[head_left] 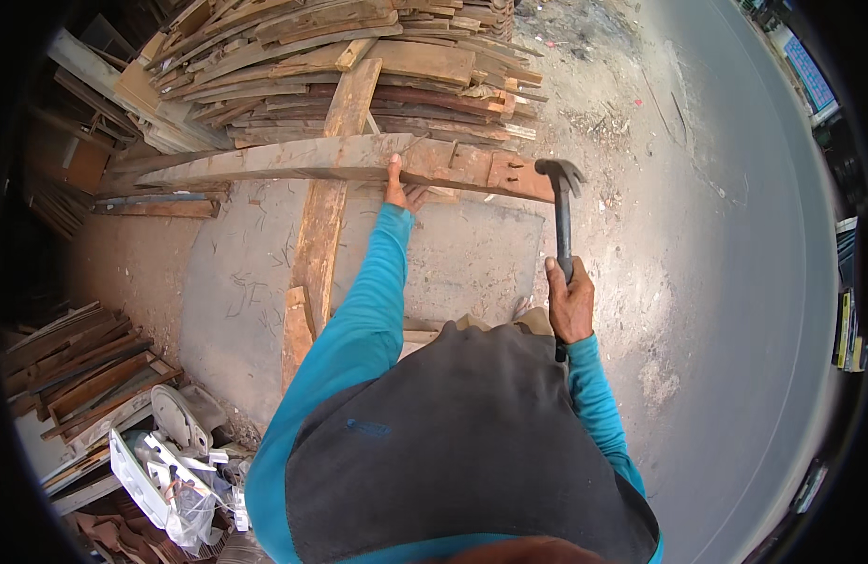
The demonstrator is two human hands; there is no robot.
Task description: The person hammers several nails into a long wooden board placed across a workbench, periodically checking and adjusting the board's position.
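A long, thick wooden beam lies crosswise in front of me, with several dark holes or nail marks toward its right end. My left hand grips its near edge, thumb up against the side and fingers partly hidden under it. In my right hand is a claw hammer, closed round the dark handle. The hammer stands with its head up, just beside the beam's right end; whether the two touch, I cannot tell. Beneath the beam, a worn plank runs lengthwise away from me.
A tall stack of old boards rises behind the beam. Bent nails lie scattered on a grey sheet. More wood pieces and white plastic scrap sit at left. A paved road runs along the right.
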